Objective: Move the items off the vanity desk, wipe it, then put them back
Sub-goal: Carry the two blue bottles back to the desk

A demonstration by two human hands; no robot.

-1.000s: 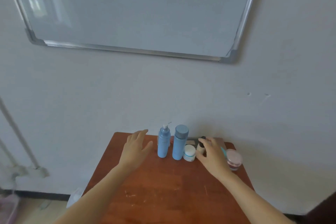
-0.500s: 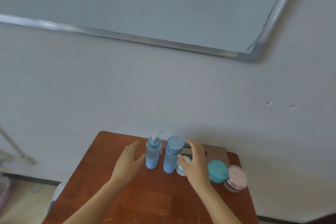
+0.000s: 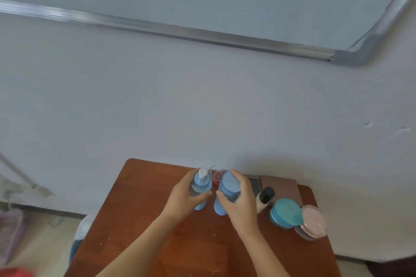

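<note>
head view, lower centre: left hand (image 3: pixel 184 195) grips the upright pump bottle (image 3: pixel 201 184), right hand (image 3: pixel 240 204) wraps the capped bottle (image 3: pixel 227 189) beside it, both axes vertical.

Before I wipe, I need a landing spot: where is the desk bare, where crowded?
Bare: the desk from its left edge to the left hand on the pump bottle, and the near wood between the forearms. Crowded: back right, from the capped blue bottle in the right hand to the pink-lidded jar.
</note>
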